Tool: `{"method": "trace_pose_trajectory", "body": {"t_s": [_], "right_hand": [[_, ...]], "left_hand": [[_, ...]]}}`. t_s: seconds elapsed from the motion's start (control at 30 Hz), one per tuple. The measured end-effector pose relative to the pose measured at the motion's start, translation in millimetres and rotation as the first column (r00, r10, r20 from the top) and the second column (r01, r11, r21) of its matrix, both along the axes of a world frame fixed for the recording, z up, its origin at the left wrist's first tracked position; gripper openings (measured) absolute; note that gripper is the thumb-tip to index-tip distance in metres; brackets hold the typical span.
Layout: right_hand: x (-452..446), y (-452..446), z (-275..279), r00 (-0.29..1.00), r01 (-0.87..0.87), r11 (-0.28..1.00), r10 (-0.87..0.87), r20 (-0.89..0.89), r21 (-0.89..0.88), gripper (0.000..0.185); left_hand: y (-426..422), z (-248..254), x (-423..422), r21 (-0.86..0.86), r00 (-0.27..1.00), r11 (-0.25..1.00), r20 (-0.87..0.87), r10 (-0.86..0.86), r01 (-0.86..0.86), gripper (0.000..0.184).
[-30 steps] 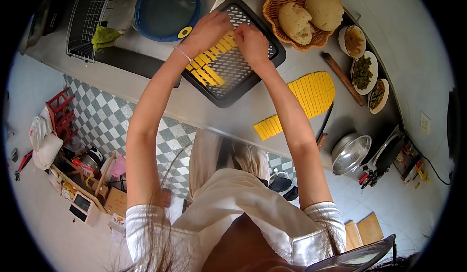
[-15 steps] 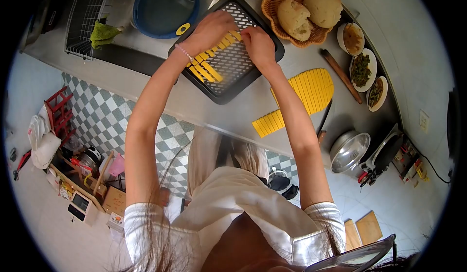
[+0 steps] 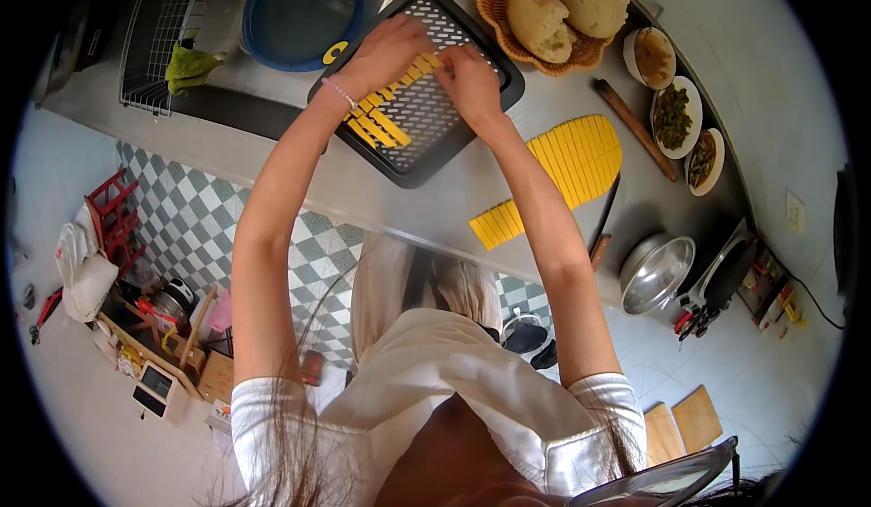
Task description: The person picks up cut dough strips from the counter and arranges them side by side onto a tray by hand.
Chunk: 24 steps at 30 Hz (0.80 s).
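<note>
Legible text: none could be read.
Detail: the cardboard box [image 3: 216, 377] at lower left bore reddish marks, which were too small and blurred to resolve into letters or numbers. The small carton [image 3: 220, 414] just beside it showed coloured printing, likewise unreadable. The dark screen [image 3: 157, 381] of the white device displayed no character that could be made out. On the blue basin, the yellow tab [image 3: 335, 52] carried a dark rounded shape that could not be read as a letter or sign. The coloured packs [image 3: 767, 297] at right were too small for any label to be read.
</note>
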State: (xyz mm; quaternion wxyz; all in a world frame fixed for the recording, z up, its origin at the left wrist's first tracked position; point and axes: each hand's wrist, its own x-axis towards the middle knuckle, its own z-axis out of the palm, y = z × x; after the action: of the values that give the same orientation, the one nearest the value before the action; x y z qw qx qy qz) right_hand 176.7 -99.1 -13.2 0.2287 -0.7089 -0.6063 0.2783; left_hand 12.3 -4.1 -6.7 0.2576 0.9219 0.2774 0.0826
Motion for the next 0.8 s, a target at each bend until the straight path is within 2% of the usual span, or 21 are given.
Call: {"method": "trace_pose_trajectory", "body": {"t_s": [0.17,0.27,0.37,0.5,0.57,0.63,0.67,0.77,0.8], "right_hand": [[-0.1,-6.7,3.0,0.999,-0.025,1.000,0.025,-0.031,0.002,0.026],[5.6,-12.6,8.0,0.999,-0.011,0.999,0.009,-0.052,-0.040,0.032],[30.0,-36.8,23.5,0.992,0.038,0.999,-0.040,-0.121,-0.018,0.034],[80.4,-101.2,54.5,0.933,0.291,0.956,-0.278,-0.228,0.026,0.020],[99.3,-139.9,57.5,0.878,0.410,0.912,-0.397,-0.266,-0.006,0.017],[106.2,-177.2,56.5,0.834,0.464,0.883,-0.460,-0.306,-0.064,0.016],[105.9,-194.8,57.3,0.820,0.459,0.882,-0.468,-0.329,-0.110,0.016],[102.3,-237.3,48.9,0.786,0.468,0.868,-0.494,-0.371,-0.164,0.015],[101.7,-246.8,46.4,0.776,0.477,0.863,-0.503,-0.379,-0.168,0.014]], "left_hand": [[-1.8,-2.0,-1.2,0.042,1.000,0.999,0.019,-0.004,0.003,0.029],[-3.5,2.9,-0.5,0.029,0.997,1.000,-0.071,-0.001,0.003,0.033],[-12.1,4.3,-2.7,0.062,1.000,0.998,-0.011,0.029,-0.028,0.037],[-60.6,19.2,6.6,0.062,0.941,0.957,0.210,0.266,-0.284,0.033],[-115.2,29.1,20.8,-0.026,0.866,0.928,0.349,0.358,-0.372,0.020],[-177.6,18.1,37.0,-0.235,0.870,0.914,0.299,0.391,-0.330,0.014],[-207.9,5.6,45.7,-0.328,0.883,0.880,0.205,0.422,-0.344,0.021],[-250.4,-3.6,86.5,-0.324,0.806,0.779,0.075,0.586,-0.536,0.030],[-251.6,-3.2,97.2,-0.273,0.796,0.776,0.055,0.603,-0.568,0.037]]}}
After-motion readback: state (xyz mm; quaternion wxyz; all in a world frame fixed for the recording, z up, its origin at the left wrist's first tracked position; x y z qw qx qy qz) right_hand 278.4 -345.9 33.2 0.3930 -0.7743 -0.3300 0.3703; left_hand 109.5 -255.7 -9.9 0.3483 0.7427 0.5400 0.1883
